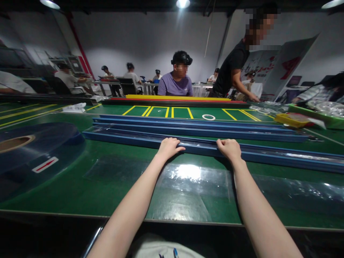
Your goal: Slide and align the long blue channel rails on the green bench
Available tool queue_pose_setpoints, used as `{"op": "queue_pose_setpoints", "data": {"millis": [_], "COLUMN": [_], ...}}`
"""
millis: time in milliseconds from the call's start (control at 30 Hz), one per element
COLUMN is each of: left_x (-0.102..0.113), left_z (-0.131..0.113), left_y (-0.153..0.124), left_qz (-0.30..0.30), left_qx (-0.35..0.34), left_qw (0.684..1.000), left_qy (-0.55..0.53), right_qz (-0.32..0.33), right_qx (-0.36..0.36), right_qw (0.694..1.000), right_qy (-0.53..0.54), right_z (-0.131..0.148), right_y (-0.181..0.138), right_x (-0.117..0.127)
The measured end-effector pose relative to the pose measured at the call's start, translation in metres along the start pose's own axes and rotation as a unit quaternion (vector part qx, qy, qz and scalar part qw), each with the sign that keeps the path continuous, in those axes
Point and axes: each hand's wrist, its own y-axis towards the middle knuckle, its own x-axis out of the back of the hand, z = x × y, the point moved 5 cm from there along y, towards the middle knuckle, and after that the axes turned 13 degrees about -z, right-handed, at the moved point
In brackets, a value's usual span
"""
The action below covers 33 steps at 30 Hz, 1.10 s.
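Observation:
A long blue channel-shaped profile (200,146) lies across the table, with clear film showing in its trough. My left hand (169,147) wraps over it left of centre, fingers on the far side and thumb pointing right along the near side. Farther right, my right hand (230,148) is closed round the same profile, its fingertips partly hidden. Behind it lie more blue profiles (258,133), roughly parallel. Flat clear plastic film (193,182) is spread on the green table (107,200) beneath my forearms, catching a bright reflection.
A big roll of clear film (59,143) with a red-arrow label lies at left. Beyond are a white ring (209,117), yellow strips (172,97), a yellow tray (291,120) and a green bin (331,118). One person sits opposite; another leans over at right.

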Motion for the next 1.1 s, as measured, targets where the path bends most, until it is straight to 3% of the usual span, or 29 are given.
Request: {"op": "queue_pose_setpoints", "data": {"millis": [633,800,1100], "left_x": [0.000,-0.001,0.004], "left_z": [0.003,0.003,0.007], "left_y": [0.005,0.003,0.002], "left_qz": [0.068,0.043,-0.005], "left_qx": [0.056,0.061,0.082], "left_qw": [0.996,0.997,0.996], "left_qy": [-0.003,-0.002,0.032], "right_qz": [0.072,0.031,-0.062], "right_qx": [0.016,0.041,0.160], "right_qw": [0.997,0.998,0.984], "right_qy": [-0.036,-0.033,0.044], "right_z": [0.008,0.028,0.079], "right_y": [0.000,-0.002,-0.018], "right_x": [0.009,0.016,0.013]}}
